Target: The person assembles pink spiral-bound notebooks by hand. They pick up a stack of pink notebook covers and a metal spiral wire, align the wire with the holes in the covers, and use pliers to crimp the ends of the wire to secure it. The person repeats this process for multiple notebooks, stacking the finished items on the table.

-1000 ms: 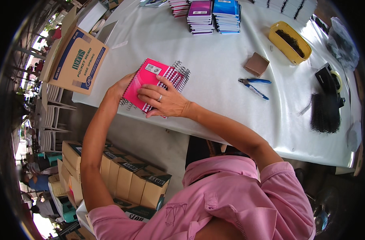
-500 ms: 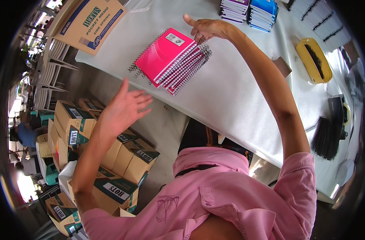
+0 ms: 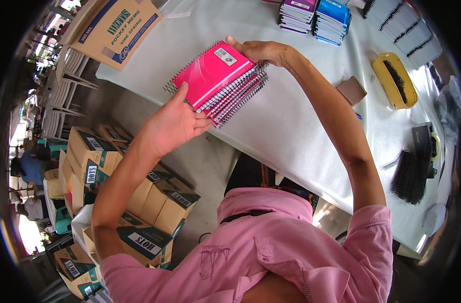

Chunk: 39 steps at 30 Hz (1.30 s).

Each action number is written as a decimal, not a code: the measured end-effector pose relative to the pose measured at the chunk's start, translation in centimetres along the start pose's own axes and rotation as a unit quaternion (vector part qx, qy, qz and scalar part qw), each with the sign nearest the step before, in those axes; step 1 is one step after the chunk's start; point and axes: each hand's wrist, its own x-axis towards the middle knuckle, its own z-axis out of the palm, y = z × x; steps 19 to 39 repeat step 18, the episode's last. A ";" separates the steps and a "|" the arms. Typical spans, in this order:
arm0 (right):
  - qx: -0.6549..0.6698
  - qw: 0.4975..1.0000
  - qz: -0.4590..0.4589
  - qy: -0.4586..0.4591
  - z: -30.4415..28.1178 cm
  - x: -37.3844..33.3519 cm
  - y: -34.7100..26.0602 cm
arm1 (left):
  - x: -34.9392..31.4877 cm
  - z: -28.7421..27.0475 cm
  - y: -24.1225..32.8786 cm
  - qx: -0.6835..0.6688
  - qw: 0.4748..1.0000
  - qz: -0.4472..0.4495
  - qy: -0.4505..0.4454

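Note:
A stack of pink spiral notebooks (image 3: 210,76) lies at the table's far-left edge, its wire coils sticking out on alternate sides. My left hand (image 3: 182,118) grips the near end of the stack, thumb on the top cover and fingers against the lower side. At the far end, my right hand (image 3: 258,50) closes round the corner, with its thumb by the top cover and its fingers partly hidden behind the coils. The top cover carries a small white label.
Purple notebooks (image 3: 297,16) and blue notebooks (image 3: 332,20) stand stacked at the far side. To the right are a yellow tray (image 3: 392,81) of black coils, a brown block (image 3: 351,91) and a heap of black coils (image 3: 409,177). Cardboard boxes (image 3: 120,35) sit far left and below.
My left hand has moved up and right from beside the table onto the pink notebooks. My right hand has lowered and closed on their far end.

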 end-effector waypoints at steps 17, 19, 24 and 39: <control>-0.351 0.772 -0.415 0.329 13.4 -8.5 -0.6 | 8.3 -3.0 9.8 0.435 0.899 0.040 0.028; -0.355 0.793 -0.370 0.330 13.4 -7.8 0.4 | 9.1 -3.1 9.9 0.465 0.885 0.021 -0.018; -0.355 0.793 -0.370 0.330 13.4 -7.8 0.4 | 9.1 -3.1 9.9 0.465 0.885 0.021 -0.018; -0.355 0.793 -0.370 0.330 13.4 -7.8 0.4 | 9.1 -3.1 9.9 0.465 0.885 0.021 -0.018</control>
